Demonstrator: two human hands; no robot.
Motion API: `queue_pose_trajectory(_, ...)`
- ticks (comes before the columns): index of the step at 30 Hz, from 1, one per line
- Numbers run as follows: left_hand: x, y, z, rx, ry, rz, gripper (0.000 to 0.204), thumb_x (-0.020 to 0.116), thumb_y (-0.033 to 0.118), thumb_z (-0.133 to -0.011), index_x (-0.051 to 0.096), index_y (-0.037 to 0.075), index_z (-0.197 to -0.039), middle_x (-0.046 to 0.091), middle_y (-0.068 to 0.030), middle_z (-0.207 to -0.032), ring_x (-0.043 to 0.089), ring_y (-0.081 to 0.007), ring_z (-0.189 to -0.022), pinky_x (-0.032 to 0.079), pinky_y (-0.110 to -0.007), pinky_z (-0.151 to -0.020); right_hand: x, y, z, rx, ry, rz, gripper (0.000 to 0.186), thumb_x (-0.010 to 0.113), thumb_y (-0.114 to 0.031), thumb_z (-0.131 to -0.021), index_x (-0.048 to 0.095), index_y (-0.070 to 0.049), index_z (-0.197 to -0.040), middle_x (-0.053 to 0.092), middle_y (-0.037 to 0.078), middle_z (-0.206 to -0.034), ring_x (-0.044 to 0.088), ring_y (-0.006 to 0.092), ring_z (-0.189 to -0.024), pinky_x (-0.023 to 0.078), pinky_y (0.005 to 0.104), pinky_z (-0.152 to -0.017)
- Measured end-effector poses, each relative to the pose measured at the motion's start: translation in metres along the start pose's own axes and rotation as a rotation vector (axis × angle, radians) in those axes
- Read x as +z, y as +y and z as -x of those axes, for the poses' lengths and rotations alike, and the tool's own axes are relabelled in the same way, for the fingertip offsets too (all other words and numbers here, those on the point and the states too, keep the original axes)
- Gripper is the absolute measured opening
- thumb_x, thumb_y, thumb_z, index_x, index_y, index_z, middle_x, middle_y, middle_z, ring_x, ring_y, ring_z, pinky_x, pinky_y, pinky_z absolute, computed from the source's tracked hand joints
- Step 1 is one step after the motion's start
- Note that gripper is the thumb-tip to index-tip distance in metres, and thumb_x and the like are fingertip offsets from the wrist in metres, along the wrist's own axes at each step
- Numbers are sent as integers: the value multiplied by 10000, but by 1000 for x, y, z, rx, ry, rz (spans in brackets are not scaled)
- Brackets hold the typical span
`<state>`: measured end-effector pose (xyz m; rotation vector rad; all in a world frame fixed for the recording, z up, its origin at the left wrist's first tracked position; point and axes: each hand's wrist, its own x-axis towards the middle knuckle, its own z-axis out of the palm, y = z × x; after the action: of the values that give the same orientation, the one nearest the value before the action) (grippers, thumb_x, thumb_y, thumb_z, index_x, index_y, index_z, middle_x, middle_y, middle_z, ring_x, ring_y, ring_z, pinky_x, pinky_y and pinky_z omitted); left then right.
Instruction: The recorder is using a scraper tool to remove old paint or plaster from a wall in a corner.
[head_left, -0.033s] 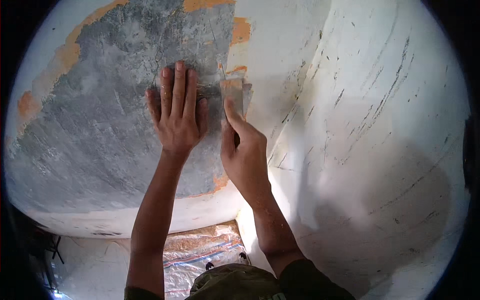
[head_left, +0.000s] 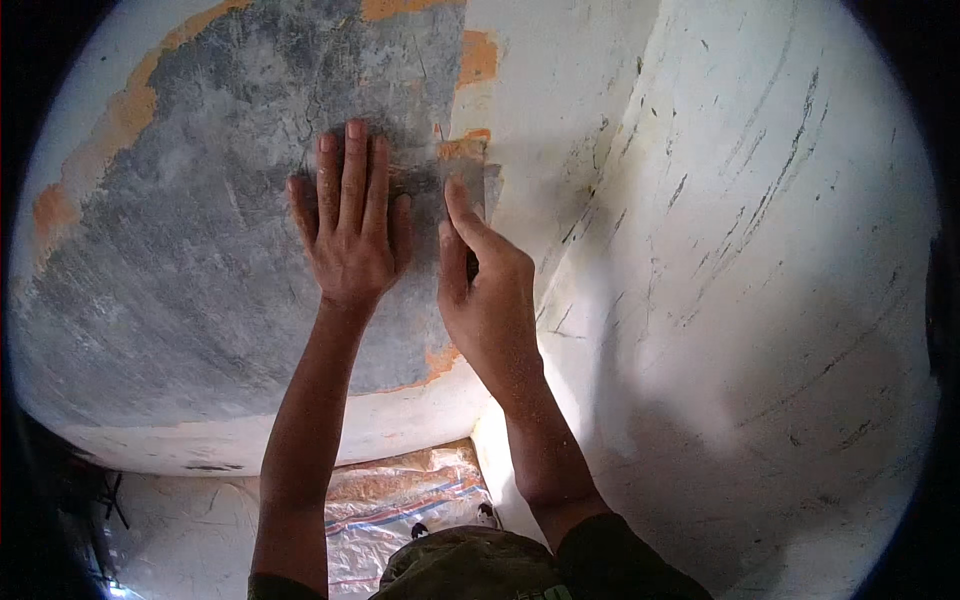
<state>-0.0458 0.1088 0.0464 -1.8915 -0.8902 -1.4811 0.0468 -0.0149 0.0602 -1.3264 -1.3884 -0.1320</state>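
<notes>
My left hand (head_left: 352, 235) lies flat with fingers spread on a grey, rough patch of wall (head_left: 200, 260) where the paint is gone. To its right, my right hand (head_left: 490, 290) is closed around a flat-bladed scraper (head_left: 472, 180), thumb stretched along the blade. The blade sits at the right border of the grey patch, just below a bare orange strip (head_left: 462, 148). My palm and fingers hide the scraper's handle, and I cannot tell whether the blade's edge touches the wall.
Right of a corner stands a white wall (head_left: 740, 250) with dark scratches and my shadow on it. Orange patches (head_left: 478, 58) border the grey area. Striped plastic sheeting (head_left: 400, 500) covers the floor below, where dark shoe tips (head_left: 486, 511) show.
The scraper blade has turned from pale to dark, its angle slightly different. More orange shows just above it. My left hand stays on the same place on the wall.
</notes>
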Motion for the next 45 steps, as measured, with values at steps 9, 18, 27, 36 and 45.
queue_pose_trajectory(9, -1, -6, 1, 4, -12, -33, 506, 425, 331, -969, 440, 111, -1425, 350, -62, -1526, 280, -268, -1430, 39, -502, -1169, 8, 8, 15, 17, -42, 2, 420, 527, -51, -938, 484, 15, -1351, 579, 257, -716, 651, 341, -697, 507, 413, -642)
queue_pose_trajectory(18, 1, -8, 1, -19, 28, 17, 527, 430, 325, -966, 418, 86, -1435, 330, -97, -1532, 266, -276, -1435, 46, -502, -1167, 0, 8, 13, 3, -40, 65, 379, 541, -54, -957, 518, 2, -1331, 612, 201, -730, 609, 139, -663, 486, 285, -618)
queue_pose_trajectory(27, 5, -3, 0, -29, 38, 10, 534, 414, 329, -968, 408, 82, -1441, 312, -93, -1542, 248, -273, -1442, 35, -508, -1162, -12, -2, -9, -40, -26, 118, 375, 546, -53, -954, 525, 1, -1324, 606, 198, -700, 581, 113, -621, 476, 276, -598)
queue_pose_trajectory(36, 4, -2, 0, -24, 47, 3, 523, 385, 316, -978, 398, 83, -1446, 308, -87, -1545, 241, -266, -1445, 6, -527, -1159, -12, -7, -13, 8, -29, 24, 373, 534, -71, -962, 522, -13, -1331, 648, 234, -761, 526, 108, -579, 462, 277, -588)
queue_pose_trajectory(45, 5, -5, 0, -18, 66, 13, 519, 398, 317, -979, 401, 92, -1447, 317, -81, -1541, 248, -259, -1443, -10, -520, -1162, -5, 3, 2, -6, -12, 12, 373, 533, -86, -968, 516, -12, -1333, 616, 258, -747, 513, 102, -574, 466, 285, -577)
